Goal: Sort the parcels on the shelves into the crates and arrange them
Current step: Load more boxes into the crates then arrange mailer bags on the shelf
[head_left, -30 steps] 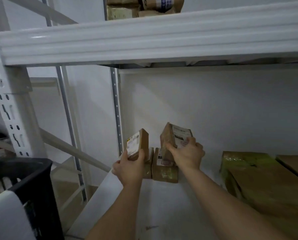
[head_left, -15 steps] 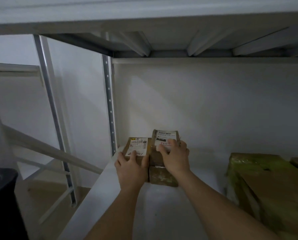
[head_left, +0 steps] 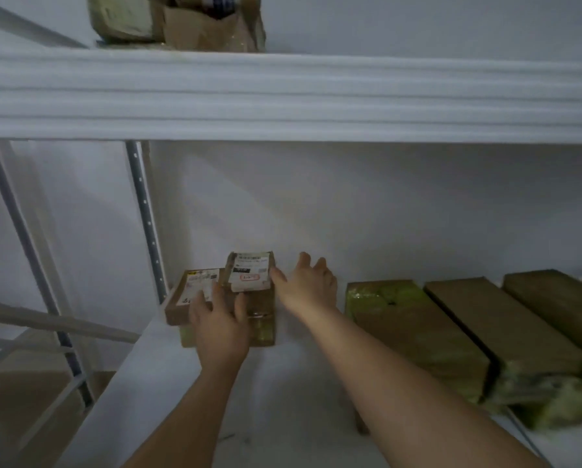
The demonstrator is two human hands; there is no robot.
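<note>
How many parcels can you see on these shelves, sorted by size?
Small labelled boxes on top, by the hands: 2
Small boxes beneath them: 2
Long parcels on the right: 3
Parcels on the upper shelf, partly cut off: at least 2
Total: at least 9

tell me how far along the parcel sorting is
Nothing looks sorted: no crate is in view. In hand: the left hand rests on a small labelled parcel; the right hand is open beside another. Left: these, the long boxes and the top-shelf parcels.
</note>
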